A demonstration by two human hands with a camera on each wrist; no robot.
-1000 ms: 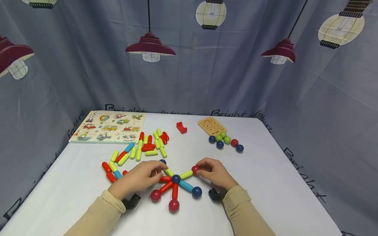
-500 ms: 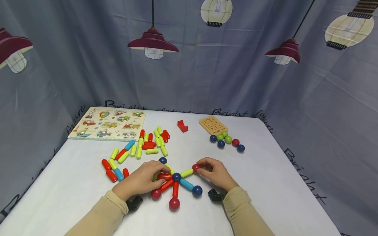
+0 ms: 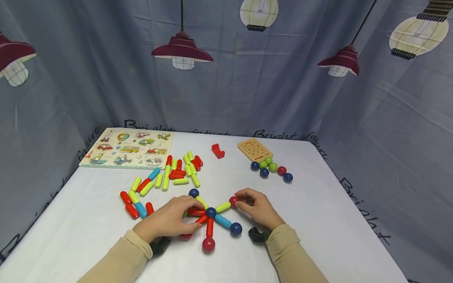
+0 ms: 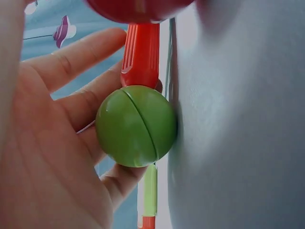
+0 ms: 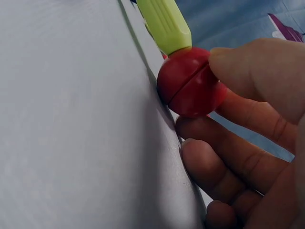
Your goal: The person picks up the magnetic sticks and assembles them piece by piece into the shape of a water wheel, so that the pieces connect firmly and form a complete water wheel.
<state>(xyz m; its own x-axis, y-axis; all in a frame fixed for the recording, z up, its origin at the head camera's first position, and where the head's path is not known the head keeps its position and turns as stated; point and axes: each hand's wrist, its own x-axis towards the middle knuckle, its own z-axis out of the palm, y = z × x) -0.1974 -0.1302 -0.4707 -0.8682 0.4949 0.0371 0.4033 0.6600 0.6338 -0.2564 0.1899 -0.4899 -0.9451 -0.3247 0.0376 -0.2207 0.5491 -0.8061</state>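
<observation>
A navy ball forms the hub of a star of coloured rods with balls on their outer ends. My right hand pinches the red ball on the end of a yellow-green rod. My left hand spreads over the star's left side, fingers behind a green ball and its red rod. In the head view its thumb reaches the lower-left red rod, partly covering that rod's red ball. A blue rod and a red rod point towards me.
Loose rods lie in a group at the left. Behind them is a picture puzzle board. A red block, a wooden number board and several loose balls lie further back.
My left thumb has moved away from the left red rod towards me, spreading from the fingers and covering more of the lower-left red ball. The right hand keeps its hold on the red ball.
</observation>
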